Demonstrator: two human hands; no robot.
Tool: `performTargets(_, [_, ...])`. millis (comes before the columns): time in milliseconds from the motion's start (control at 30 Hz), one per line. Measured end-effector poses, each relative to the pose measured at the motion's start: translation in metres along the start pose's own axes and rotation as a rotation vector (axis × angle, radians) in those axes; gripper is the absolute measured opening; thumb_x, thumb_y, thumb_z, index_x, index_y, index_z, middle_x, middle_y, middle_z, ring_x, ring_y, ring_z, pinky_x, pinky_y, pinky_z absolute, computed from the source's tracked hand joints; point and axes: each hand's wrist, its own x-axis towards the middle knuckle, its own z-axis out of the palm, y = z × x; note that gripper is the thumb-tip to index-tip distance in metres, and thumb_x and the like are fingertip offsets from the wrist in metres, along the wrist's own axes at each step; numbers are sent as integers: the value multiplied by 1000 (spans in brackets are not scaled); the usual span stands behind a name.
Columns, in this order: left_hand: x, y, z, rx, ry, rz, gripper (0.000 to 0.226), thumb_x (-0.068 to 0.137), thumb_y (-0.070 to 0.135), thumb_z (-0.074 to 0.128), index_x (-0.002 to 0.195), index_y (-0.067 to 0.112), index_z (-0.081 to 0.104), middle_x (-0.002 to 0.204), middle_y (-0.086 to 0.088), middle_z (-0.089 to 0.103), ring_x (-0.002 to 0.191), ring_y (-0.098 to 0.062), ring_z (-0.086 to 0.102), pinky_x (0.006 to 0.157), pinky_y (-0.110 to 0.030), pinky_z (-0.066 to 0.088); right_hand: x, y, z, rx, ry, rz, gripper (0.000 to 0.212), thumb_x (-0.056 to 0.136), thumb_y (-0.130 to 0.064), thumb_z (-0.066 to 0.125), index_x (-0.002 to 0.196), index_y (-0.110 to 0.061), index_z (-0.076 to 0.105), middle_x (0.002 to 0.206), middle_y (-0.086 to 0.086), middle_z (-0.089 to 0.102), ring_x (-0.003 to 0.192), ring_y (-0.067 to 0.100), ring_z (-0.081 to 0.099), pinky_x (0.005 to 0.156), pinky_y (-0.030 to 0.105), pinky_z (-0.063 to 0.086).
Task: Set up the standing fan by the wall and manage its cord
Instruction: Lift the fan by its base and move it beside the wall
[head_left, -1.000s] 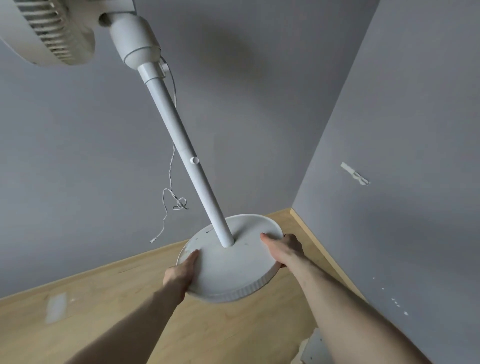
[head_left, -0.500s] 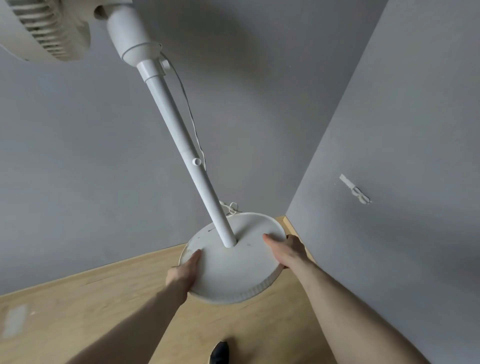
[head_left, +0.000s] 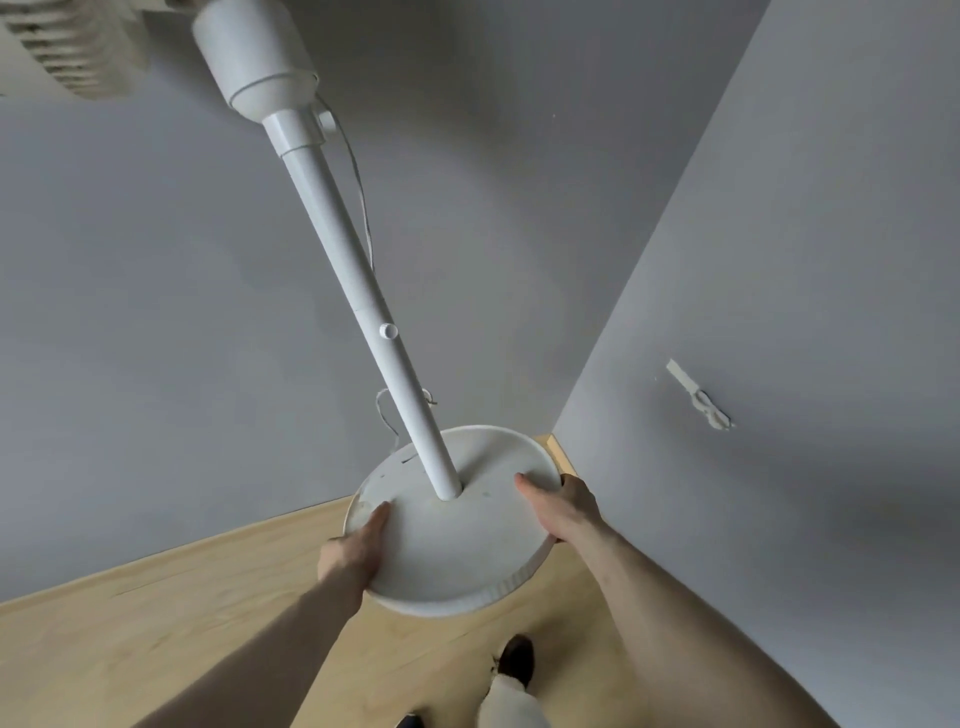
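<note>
A white standing fan hangs in the air above the floor, held by its round base (head_left: 452, 551). My left hand (head_left: 356, 551) grips the base's left rim and my right hand (head_left: 563, 506) grips its right rim, thumbs on top. The white pole (head_left: 363, 296) slants up and left to the motor housing (head_left: 254, 57), and part of the fan's grille (head_left: 67, 47) shows at the top left. A thin white cord (head_left: 358, 182) runs down behind the pole, with a loop (head_left: 382, 410) showing just above the base.
Two grey walls meet in a corner (head_left: 550, 436) right behind the base. A pale wooden floor (head_left: 156, 634) lies below. A strip of white tape or a chipped patch (head_left: 698, 397) marks the right wall. My dark shoe (head_left: 517, 660) and pale trouser leg show at the bottom.
The fan and I have moved closer to the corner. The cord that dangled to the left of the pole has swung behind it. My foot has come into view.
</note>
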Motion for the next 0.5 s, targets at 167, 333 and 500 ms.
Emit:
performTargets(167, [2, 11, 37, 9, 38, -13, 87, 77, 67, 71, 130, -1, 58, 108, -10, 62, 93, -33, 60, 68, -32, 44, 44, 4, -19, -10, -15, -7, 71, 76, -70, 63, 121, -15, 60, 106, 4, 69, 89, 24, 69, 76, 37, 62])
performTargets(333, [5, 13, 83, -45, 86, -58, 90, 73, 69, 73, 129, 0, 60, 109, -10, 64, 98, -33, 61, 80, -34, 49, 97, 10, -42, -50, -61, -23, 76, 70, -74, 62, 121, -17, 62, 104, 2, 70, 87, 24, 70, 75, 37, 63])
performTargets(500, [7, 17, 145, -145, 147, -106, 87, 74, 66, 75, 130, 1, 59, 112, -10, 65, 97, -31, 60, 82, -34, 49, 164, 17, -68, -103, -129, -78, 78, 70, -73, 62, 122, -15, 62, 106, 2, 69, 88, 24, 69, 67, 31, 59])
